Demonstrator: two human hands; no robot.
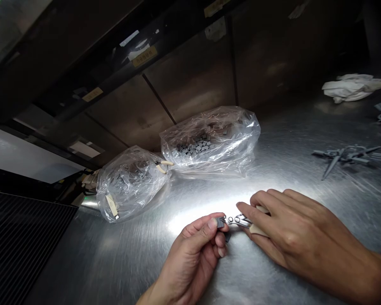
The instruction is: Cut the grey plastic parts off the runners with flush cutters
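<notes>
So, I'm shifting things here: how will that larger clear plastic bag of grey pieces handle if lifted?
The clear plastic bag will probably sag and shift: its thin film lies crumpled and slack. The small grey pieces look loose, so they may slide inside. It might feel heavy if they're metal, which I can't tell.

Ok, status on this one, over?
Left hand pinching a small dark grey piece. Right hand gripping a small steel tool, its tip beside the piece. Nothing in the way; clear plastic bags lie beyond.
</notes>
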